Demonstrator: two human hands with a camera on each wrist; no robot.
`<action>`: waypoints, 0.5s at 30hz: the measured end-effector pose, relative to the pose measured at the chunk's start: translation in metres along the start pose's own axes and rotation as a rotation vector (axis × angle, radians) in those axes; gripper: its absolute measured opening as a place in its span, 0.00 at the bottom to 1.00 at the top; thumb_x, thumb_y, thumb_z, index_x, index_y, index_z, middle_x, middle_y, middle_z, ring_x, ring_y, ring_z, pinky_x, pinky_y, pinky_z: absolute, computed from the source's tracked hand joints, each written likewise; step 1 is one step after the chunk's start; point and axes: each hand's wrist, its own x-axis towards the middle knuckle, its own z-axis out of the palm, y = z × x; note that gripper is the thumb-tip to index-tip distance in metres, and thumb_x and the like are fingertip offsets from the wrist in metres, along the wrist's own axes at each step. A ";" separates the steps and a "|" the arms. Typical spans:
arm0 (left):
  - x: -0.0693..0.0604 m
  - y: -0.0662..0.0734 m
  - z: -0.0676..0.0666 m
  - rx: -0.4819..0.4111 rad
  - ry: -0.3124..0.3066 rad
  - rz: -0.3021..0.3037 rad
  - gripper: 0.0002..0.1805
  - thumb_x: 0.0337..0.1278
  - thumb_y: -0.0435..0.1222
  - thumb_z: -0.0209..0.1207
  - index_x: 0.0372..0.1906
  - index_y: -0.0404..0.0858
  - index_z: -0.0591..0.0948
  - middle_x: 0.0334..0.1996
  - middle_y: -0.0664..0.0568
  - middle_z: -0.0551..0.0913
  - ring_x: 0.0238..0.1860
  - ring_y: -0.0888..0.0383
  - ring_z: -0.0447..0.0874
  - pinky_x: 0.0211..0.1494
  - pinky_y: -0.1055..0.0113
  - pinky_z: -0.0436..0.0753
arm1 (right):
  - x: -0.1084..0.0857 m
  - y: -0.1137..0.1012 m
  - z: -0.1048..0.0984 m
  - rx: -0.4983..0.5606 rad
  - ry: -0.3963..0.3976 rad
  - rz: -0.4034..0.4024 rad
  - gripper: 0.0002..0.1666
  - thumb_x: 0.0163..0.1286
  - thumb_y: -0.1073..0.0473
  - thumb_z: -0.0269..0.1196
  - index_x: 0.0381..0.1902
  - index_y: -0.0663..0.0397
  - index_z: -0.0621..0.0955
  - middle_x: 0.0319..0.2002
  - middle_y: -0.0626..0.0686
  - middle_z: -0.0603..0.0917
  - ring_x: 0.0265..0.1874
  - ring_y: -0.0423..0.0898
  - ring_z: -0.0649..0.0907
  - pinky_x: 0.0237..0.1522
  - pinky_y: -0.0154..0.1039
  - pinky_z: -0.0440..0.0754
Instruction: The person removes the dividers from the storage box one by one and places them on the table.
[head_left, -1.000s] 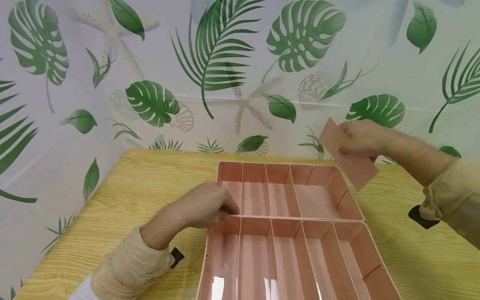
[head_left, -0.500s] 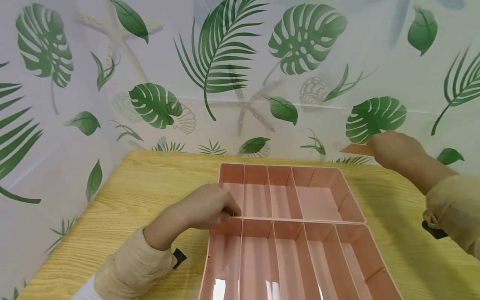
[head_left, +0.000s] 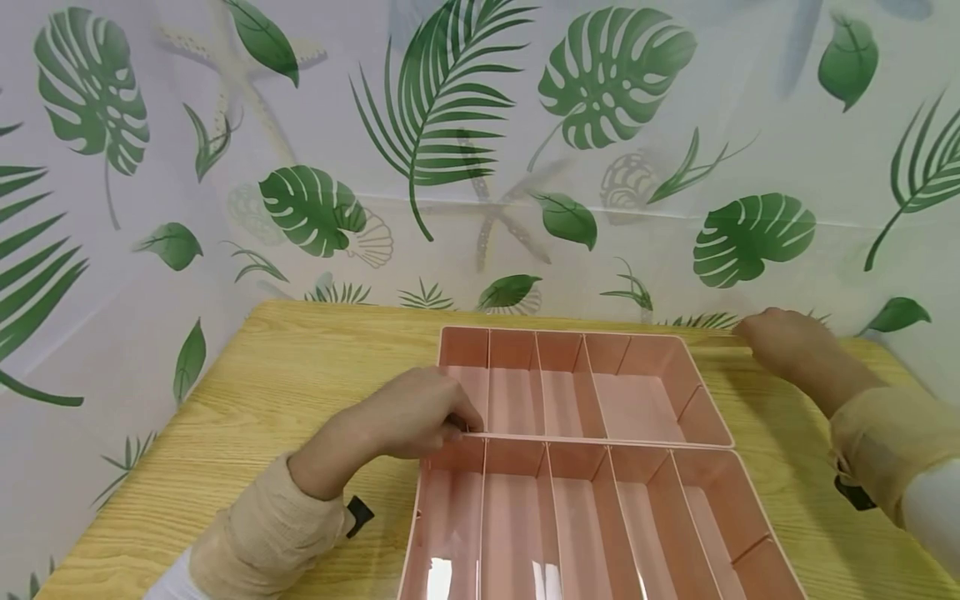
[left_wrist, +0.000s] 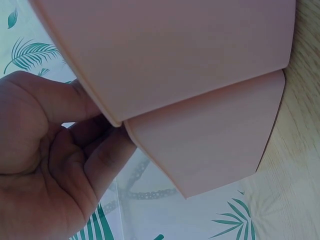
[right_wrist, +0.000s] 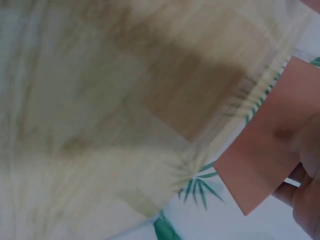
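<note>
Watching remotely, I see the pink panel (right_wrist: 260, 140) near the table's (head_left: 315, 342) far edge, right of the far tray (head_left: 637, 408), pinched in the right hand (head_left: 787, 342); the left hand (head_left: 408, 412) pinches the rims where far tray and near tray (head_left: 585, 533) meet.

I'm counting two trays (head_left: 637, 396) (head_left: 517, 517) at the left fingers (left_wrist: 110, 160), one panel (right_wrist: 265, 135) between the right fingers (right_wrist: 286, 192), one table (head_left: 300, 350) beneath both!
</note>
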 end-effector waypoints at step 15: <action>0.001 -0.003 -0.003 -0.026 -0.025 0.013 0.17 0.44 0.18 0.56 0.20 0.44 0.80 0.16 0.63 0.64 0.23 0.66 0.59 0.29 0.72 0.60 | 0.006 0.007 0.015 -0.033 -0.071 -0.196 0.17 0.61 0.70 0.64 0.18 0.44 0.79 0.17 0.41 0.69 0.20 0.42 0.65 0.25 0.40 0.67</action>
